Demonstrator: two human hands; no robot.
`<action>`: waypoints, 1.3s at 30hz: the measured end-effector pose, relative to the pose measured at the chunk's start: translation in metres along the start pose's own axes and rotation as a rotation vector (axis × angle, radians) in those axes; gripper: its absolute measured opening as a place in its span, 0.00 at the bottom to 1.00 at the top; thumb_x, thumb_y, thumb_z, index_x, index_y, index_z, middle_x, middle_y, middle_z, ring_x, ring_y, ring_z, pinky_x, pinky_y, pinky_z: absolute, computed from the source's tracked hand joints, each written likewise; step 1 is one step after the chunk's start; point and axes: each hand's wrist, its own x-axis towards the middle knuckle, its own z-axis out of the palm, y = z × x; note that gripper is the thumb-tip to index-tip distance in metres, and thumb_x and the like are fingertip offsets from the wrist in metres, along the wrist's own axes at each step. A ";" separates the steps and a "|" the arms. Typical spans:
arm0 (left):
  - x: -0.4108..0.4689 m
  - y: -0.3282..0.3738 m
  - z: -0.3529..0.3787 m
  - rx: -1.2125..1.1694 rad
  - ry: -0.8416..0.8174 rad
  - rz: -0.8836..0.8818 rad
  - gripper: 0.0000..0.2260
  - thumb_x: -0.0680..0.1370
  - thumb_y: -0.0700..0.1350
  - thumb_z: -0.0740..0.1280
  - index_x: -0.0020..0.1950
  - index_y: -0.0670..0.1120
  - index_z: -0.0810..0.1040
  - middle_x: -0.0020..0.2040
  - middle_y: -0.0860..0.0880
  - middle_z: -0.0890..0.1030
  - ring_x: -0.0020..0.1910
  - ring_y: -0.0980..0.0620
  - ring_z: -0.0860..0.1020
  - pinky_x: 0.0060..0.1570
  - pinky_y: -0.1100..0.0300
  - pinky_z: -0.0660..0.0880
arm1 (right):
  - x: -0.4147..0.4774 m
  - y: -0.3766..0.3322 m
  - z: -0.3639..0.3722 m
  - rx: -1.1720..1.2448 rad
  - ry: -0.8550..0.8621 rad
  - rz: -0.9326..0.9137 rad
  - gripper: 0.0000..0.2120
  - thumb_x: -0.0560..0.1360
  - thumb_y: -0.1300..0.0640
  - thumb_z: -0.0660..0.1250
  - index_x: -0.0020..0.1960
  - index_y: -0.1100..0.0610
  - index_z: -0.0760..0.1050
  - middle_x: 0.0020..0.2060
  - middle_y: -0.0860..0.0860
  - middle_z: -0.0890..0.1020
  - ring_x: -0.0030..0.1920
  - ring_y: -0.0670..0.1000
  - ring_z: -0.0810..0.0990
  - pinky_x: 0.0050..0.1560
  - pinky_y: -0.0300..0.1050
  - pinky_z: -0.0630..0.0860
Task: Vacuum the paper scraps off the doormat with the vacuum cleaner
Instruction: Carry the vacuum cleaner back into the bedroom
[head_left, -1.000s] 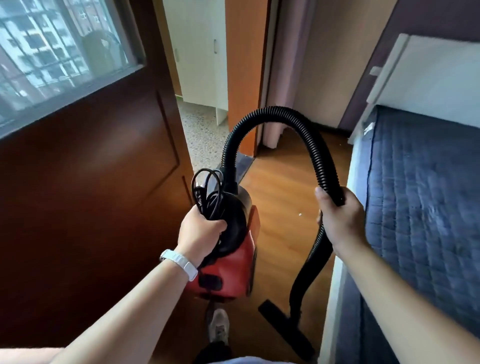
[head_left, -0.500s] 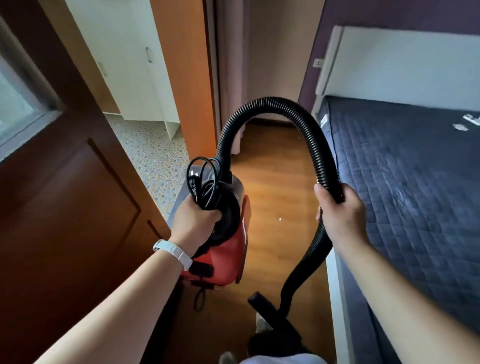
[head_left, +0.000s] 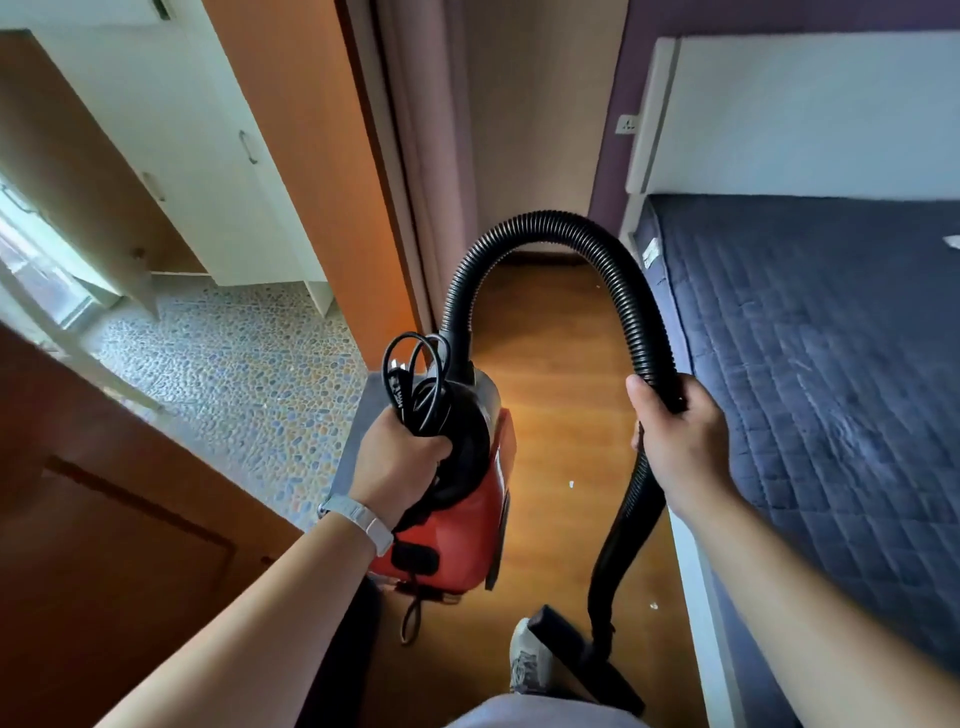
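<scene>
My left hand (head_left: 400, 457) grips the black handle of a small red vacuum cleaner (head_left: 467, 525), together with its coiled black power cord (head_left: 415, 379). The cleaner hangs above the wooden floor. Its ribbed black hose (head_left: 545, 228) arches up and over to my right hand (head_left: 680, 441), which grips it. Below that hand the hose runs down to a black floor nozzle (head_left: 587, 660) near my shoe. A grey doormat (head_left: 358, 415) lies in the doorway, mostly hidden behind the cleaner. Two small white scraps (head_left: 571, 484) lie on the wood floor.
A bed with a dark blue quilted cover (head_left: 810, 364) and white frame runs along the right. A brown door (head_left: 104, 519) stands open at the left. Beyond the doorway are a pebble-pattern floor (head_left: 234, 364) and white cabinets (head_left: 197, 130). A wall socket (head_left: 627, 124) sits by the headboard.
The view has swung right and moved forward toward the doorway. The window has left the view and more of the pebble floor shows. Both hands keep their grips.
</scene>
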 end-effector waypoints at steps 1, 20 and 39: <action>0.014 0.007 0.004 0.000 0.004 0.005 0.08 0.67 0.35 0.69 0.44 0.41 0.77 0.30 0.42 0.82 0.25 0.44 0.80 0.29 0.46 0.79 | 0.015 -0.002 0.003 0.001 -0.003 0.002 0.11 0.76 0.46 0.70 0.43 0.52 0.75 0.30 0.53 0.79 0.26 0.48 0.77 0.29 0.43 0.72; 0.304 0.088 0.055 0.023 -0.020 0.048 0.11 0.67 0.38 0.72 0.44 0.49 0.75 0.36 0.50 0.82 0.36 0.49 0.81 0.33 0.58 0.76 | 0.271 -0.037 0.131 -0.083 0.077 0.047 0.14 0.75 0.44 0.70 0.42 0.54 0.74 0.30 0.53 0.79 0.25 0.47 0.76 0.29 0.42 0.71; 0.584 0.201 0.117 0.144 -0.172 0.141 0.12 0.65 0.43 0.72 0.46 0.48 0.76 0.39 0.50 0.82 0.39 0.46 0.81 0.37 0.57 0.75 | 0.500 -0.080 0.220 -0.103 0.269 0.119 0.10 0.75 0.46 0.70 0.40 0.50 0.75 0.30 0.50 0.79 0.26 0.47 0.77 0.30 0.44 0.74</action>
